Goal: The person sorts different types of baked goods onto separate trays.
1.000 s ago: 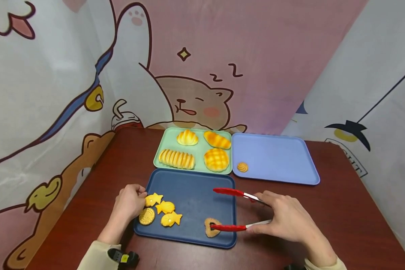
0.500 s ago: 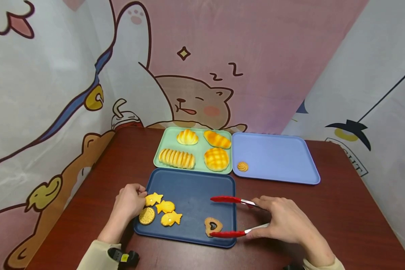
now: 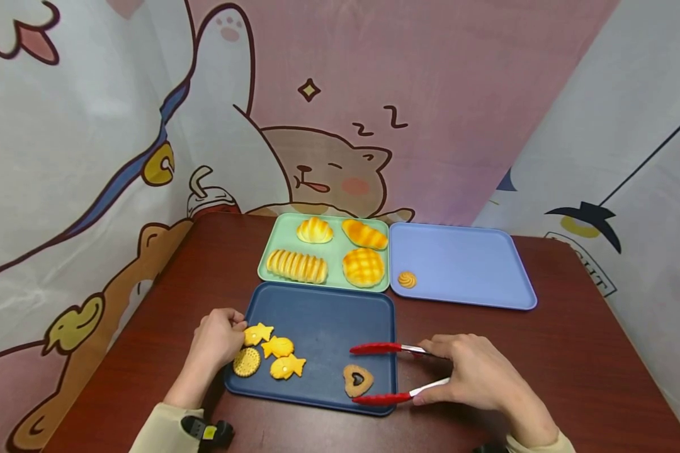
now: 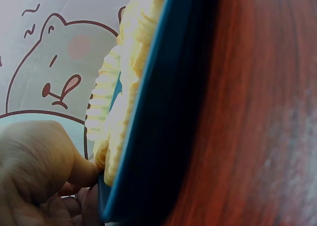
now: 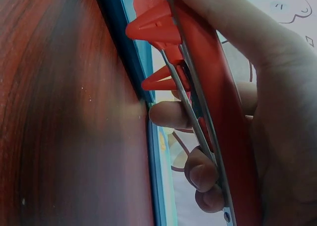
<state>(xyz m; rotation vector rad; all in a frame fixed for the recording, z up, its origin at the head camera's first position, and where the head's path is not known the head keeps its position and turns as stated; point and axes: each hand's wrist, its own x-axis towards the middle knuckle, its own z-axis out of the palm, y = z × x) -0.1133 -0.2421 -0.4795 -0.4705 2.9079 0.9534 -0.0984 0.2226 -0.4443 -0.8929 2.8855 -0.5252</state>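
My left hand grips the left rim of a dark blue tray, its thumb at the edge in the left wrist view. Beside it on the tray lie several fish-shaped cookies and a round cookie. With my right hand I hold red-tipped metal tongs, their arms spread apart. A brown heart-shaped cookie with a dark centre lies between the two tips, nearer the lower one. Nothing is pinched in the tongs. The right wrist view shows my fingers around the tongs' arms.
Behind stands a green tray bearing several breads, such as a sliced loaf and a round bun. Right of it is a light blue tray with one small swirl cookie. All rest on a reddish-brown table.
My right hand has shifted the tongs down toward the tray's front edge, so the lower tip slid off the heart cookie to its near side. My left hand has not moved.
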